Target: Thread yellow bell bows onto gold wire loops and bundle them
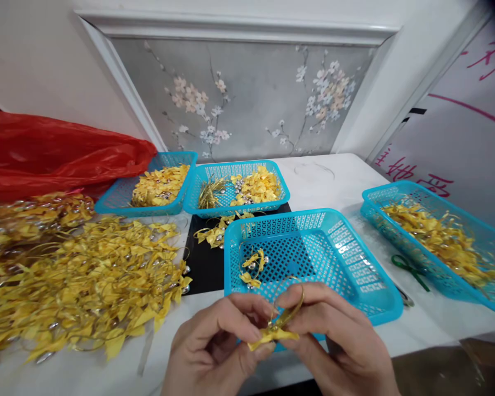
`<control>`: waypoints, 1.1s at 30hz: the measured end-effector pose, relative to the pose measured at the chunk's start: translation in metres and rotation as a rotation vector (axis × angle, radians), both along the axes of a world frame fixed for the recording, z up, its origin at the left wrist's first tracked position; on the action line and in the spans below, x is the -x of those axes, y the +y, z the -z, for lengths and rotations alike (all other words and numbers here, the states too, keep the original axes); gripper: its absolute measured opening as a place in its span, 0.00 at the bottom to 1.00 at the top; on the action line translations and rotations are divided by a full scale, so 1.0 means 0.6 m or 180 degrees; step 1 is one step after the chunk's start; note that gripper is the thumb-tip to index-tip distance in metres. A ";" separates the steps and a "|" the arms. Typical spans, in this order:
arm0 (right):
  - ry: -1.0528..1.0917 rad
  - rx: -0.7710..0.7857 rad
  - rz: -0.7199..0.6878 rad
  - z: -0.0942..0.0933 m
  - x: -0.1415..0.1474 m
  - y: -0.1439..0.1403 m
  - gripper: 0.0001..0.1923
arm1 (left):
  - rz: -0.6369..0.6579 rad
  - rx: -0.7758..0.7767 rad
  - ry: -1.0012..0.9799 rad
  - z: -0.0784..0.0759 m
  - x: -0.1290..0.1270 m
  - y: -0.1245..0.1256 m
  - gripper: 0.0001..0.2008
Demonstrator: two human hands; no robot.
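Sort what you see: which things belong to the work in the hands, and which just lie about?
In use: left hand, right hand, yellow ribbon bow, near basket, loose bow pile.
Lying about: red bag, green scissors, flowered wall panel.

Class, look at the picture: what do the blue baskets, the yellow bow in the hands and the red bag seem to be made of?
Nearest blue basket: moulded plastic, glossy, with a perforated lattice. Yellow bow, pinched by left hand and right hand: probably satin ribbon, with a gold loop, perhaps metallic cord. Red bag: thin plastic film, crinkled and shiny.
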State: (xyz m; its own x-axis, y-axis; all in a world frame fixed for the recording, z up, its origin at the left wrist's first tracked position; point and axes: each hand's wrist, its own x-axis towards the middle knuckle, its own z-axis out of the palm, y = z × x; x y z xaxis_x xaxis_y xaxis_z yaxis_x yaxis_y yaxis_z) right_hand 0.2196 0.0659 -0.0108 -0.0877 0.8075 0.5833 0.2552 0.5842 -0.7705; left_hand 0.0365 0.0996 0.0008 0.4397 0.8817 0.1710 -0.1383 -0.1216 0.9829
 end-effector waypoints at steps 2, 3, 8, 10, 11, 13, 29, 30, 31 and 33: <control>0.0135 0.0052 -0.0042 0.001 0.003 0.000 0.12 | 0.0095 0.0161 -0.0143 0.000 -0.001 0.002 0.11; 0.0196 0.0062 -0.0064 0.001 0.004 0.000 0.11 | 0.0127 0.0232 -0.0193 0.001 -0.002 0.003 0.11; 0.0266 0.0130 -0.0054 -0.001 0.008 0.002 0.10 | 0.0135 0.0302 -0.0289 0.006 -0.001 0.003 0.10; 0.0257 0.0133 -0.0035 -0.002 0.008 0.002 0.10 | 0.0121 0.0222 -0.0217 0.007 0.000 0.002 0.10; 0.0242 0.0119 -0.0024 -0.002 0.008 0.001 0.10 | 0.0103 0.0156 -0.0170 0.006 0.001 0.001 0.11; 0.0190 0.0088 -0.0012 -0.001 0.008 0.000 0.11 | 0.0065 -0.0002 -0.0086 0.006 0.002 -0.001 0.12; 0.0259 0.0139 -0.0064 0.005 0.011 -0.002 0.11 | 0.0024 -0.0493 0.0036 0.008 0.006 0.001 0.11; 0.0265 0.0130 -0.0066 0.006 0.011 -0.002 0.11 | 0.0004 -0.0517 0.0030 0.009 0.005 -0.001 0.11; 0.0253 0.0092 -0.0058 0.007 0.010 -0.003 0.11 | -0.0028 -0.0528 0.0014 0.010 0.004 -0.003 0.12; 0.0153 -0.0068 -0.0020 0.009 0.010 -0.004 0.13 | -0.0196 -0.0546 0.0012 0.012 0.004 -0.007 0.15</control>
State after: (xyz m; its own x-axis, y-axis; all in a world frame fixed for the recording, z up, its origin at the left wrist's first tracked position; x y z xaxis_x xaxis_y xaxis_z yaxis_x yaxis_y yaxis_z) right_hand 0.2137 0.0633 -0.0161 -0.0642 0.7944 0.6041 0.2146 0.6021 -0.7690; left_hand 0.0343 0.0956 -0.0066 0.3867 0.8650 0.3197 -0.1219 -0.2956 0.9475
